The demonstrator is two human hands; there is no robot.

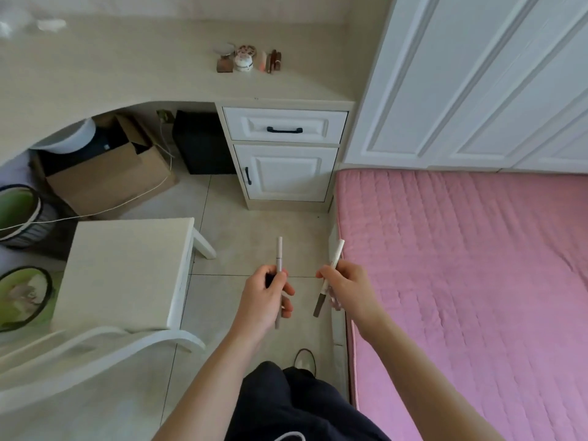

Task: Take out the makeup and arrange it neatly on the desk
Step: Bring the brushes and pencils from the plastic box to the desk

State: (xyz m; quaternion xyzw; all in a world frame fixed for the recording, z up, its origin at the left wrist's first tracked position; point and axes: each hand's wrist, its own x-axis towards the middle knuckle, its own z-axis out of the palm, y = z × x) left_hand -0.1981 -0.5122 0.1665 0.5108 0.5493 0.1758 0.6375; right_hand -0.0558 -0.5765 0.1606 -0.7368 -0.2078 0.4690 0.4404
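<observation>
Hands over the tiled floor (254, 224), each holding a slim makeup pencil. Left hand (265, 299), grip curled round a pale pencil (279, 254) that stands nearly upright; right hand (348, 288), grip pinching a second pencil (331, 275) tilted with its dark tip low, plus a small clear item too blurred to identify. No writing on either pencil is legible. Cluster of small makeup items (248, 60) stands on the bench (127, 74) near its right end, above the closed drawer (284, 126). Bare bench surface lies left of the cluster. White stool (127, 268) stands left of the hands, pink bed (461, 265) right, with floor between them.
</observation>
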